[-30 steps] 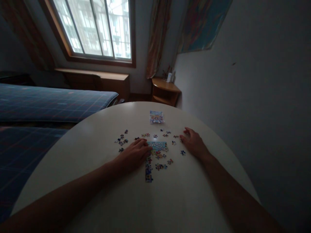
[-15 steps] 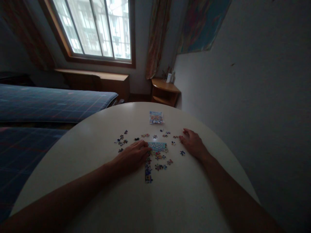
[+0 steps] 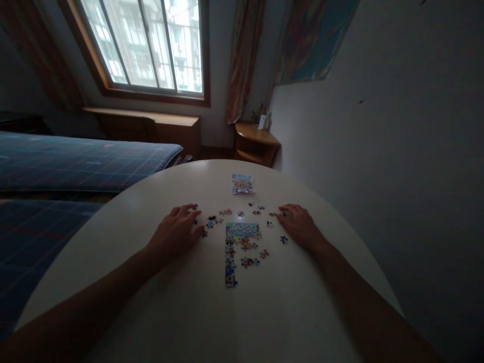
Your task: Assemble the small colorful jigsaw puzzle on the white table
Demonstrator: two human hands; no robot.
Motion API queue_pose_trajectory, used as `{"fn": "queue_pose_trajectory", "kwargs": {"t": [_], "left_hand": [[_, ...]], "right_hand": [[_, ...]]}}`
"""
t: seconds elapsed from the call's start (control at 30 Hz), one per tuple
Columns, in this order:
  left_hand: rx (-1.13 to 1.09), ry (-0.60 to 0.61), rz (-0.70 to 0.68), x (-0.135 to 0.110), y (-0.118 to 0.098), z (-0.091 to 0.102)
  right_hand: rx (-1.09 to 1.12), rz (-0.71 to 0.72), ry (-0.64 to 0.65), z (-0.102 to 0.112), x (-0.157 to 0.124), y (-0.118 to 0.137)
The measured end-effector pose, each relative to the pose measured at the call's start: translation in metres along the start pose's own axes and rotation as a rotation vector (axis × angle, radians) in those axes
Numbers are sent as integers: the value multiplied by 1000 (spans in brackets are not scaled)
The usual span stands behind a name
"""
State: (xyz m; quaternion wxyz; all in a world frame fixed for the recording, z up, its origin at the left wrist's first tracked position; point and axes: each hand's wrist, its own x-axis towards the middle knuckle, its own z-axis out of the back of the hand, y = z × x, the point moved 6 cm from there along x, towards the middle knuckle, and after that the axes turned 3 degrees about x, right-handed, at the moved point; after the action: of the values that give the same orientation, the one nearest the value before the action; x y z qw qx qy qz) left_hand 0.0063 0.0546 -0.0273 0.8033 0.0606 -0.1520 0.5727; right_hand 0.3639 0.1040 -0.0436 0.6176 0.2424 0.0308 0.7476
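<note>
My left hand (image 3: pixel 178 228) rests over the loose pieces on the left, fingers apart, hiding some of them. A dark puzzle piece (image 3: pixel 204 233) lies by its thumb. My right hand (image 3: pixel 300 227) lies on the table with fingers stretched out and apart, their tips at a few small pieces (image 3: pixel 273 215). Between my hands is the partly joined jigsaw puzzle (image 3: pixel 243 230), with a light blue lettered top strip and a narrow column (image 3: pixel 230 267) down its left side. Joined pieces (image 3: pixel 249 262) and a single piece (image 3: pixel 263 254) lie to the right of that column.
A small picture sheet (image 3: pixel 242 184) lies behind the puzzle on the round white table (image 3: pixel 283 312). Several loose pieces (image 3: pixel 226 212) are scattered across the middle. Beyond the table are a plaid mattress (image 3: pixel 83 164), a corner shelf (image 3: pixel 257 133) and a wall on the right.
My left hand has moved left from the puzzle's upper left corner to the loose pieces, uncovering the lettered strip. My right hand has shifted slightly, its fingers now lower over the pieces there.
</note>
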Motion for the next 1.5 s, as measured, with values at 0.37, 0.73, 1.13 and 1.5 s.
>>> {"fn": "queue_pose_trajectory", "kwargs": {"t": [0.37, 0.73, 1.13, 1.5], "left_hand": [[-37, 98, 66, 0, -3, -18], [-153, 66, 153, 11, 8, 0], [-256, 106, 22, 19, 12, -4], [-258, 163, -195, 17, 11, 13]], "right_hand": [[4, 13, 4, -1, 0, -1], [-14, 20, 20, -3, 1, -3], [19, 55, 19, -1, 1, -4], [27, 63, 23, -1, 1, -5]]}}
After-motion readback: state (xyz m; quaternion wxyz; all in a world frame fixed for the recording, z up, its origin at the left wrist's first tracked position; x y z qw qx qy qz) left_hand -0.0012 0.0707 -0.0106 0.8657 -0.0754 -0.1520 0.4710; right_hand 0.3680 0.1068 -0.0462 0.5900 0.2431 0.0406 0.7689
